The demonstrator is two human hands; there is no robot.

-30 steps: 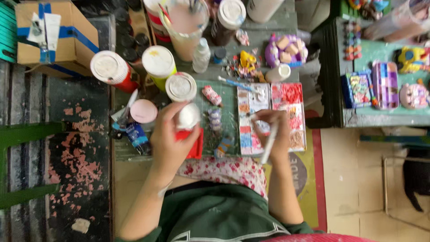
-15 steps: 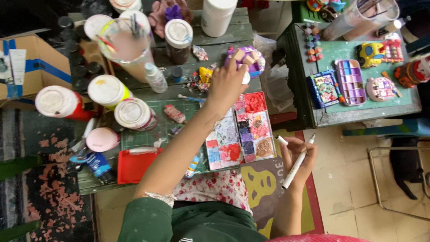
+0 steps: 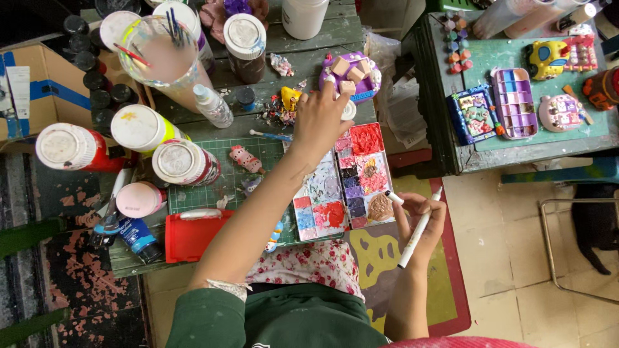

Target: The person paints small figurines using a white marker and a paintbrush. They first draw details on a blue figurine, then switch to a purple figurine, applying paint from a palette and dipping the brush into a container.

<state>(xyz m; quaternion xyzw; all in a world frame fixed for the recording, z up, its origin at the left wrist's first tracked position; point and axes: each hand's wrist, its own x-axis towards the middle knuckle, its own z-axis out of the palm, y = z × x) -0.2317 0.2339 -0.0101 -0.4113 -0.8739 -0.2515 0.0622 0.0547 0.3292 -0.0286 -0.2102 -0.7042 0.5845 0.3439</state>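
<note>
Head view. The right hand [image 3: 420, 222] grasps a white paint marker [image 3: 418, 231], fingers curled round its barrel, the thumb lying across the upper part. The marker runs through the fist on a diagonal long axis: one end points up and to the right, past the fingertips, and the other points down and to the left, below the palm. A second white, dark-tipped stub [image 3: 393, 197] shows at the upper left of the same hand. This hand hangs just off the right edge of the paint palette [image 3: 342, 187], over the floor and apart from the green table [image 3: 213, 132].

The left hand [image 3: 319, 119] reaches forward above the far end of the palette, fingers spread and bent, fingertips at a purple moulded figure [image 3: 351, 77] with tan blocks on it; whether it grips the figure or a small white object [image 3: 349, 111] beside it cannot be told.

Left of the palette lie a red tray [image 3: 190, 235], a pink jar [image 3: 138, 200] and several capped paint bottles [image 3: 184, 162].
</note>
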